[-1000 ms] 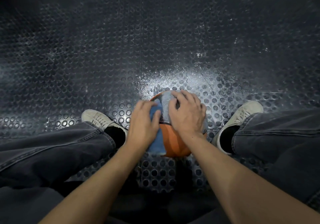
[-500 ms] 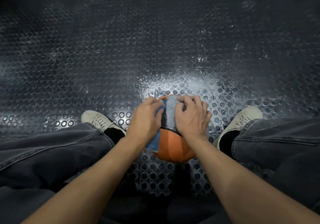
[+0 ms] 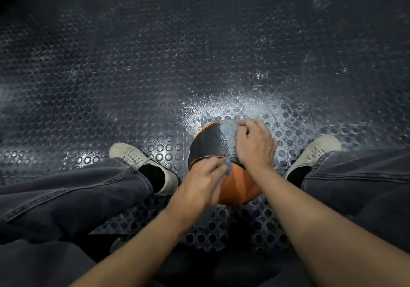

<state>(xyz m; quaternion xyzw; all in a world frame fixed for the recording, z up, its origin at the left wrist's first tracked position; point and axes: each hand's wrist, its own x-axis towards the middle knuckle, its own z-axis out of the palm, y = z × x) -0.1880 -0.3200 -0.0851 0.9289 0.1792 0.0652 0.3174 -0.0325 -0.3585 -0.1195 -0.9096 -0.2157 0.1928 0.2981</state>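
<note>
An orange and black ball (image 3: 210, 144) sits on the studded floor between my feet. Part of its top is whitish, as if dusted or wet. My right hand (image 3: 255, 144) lies over the ball's upper right side, fingers curled against it. My left hand (image 3: 202, 182), blurred by motion, is at the ball's near left side and holds a blue cloth (image 3: 228, 169), of which only a small corner shows between the two hands.
The floor (image 3: 155, 76) is dark rubber with round studs, with a pale sprayed patch (image 3: 221, 109) just beyond the ball. My legs in dark jeans and pale sneakers (image 3: 133, 155) (image 3: 315, 151) flank the ball on both sides.
My left hand has slid with the cloth from the ball's top down toward me, uncovering the black panel. My right hand has shifted slightly right and stays on the ball.
</note>
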